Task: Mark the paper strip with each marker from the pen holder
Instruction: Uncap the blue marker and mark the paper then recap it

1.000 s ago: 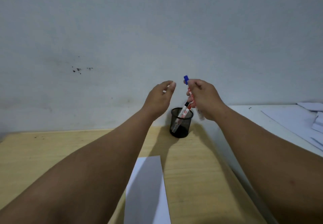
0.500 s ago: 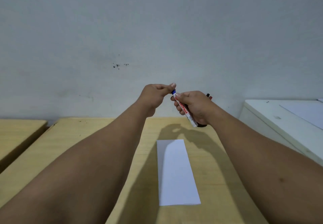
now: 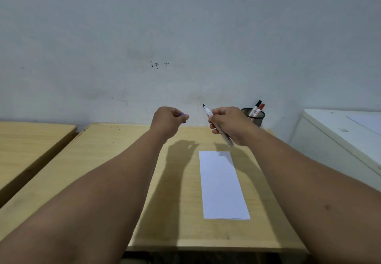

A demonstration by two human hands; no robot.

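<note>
My right hand grips an uncapped white marker, its dark tip pointing up and left. My left hand is closed around the marker's blue cap, of which only a sliver shows between the fingers. Both hands hover above the far end of a white paper strip lying lengthwise on the wooden table. A black mesh pen holder stands at the wall behind my right hand, with a black-capped marker and a red-capped marker sticking out.
A white cabinet with paper on top stands to the right of the table. A second wooden table sits at the left across a narrow gap. The wall rises directly behind the table.
The cap has come off the marker: my left hand moved left with the cap, my right hand moved right with the bare-tipped marker. The pen holder came into view behind my right hand.
</note>
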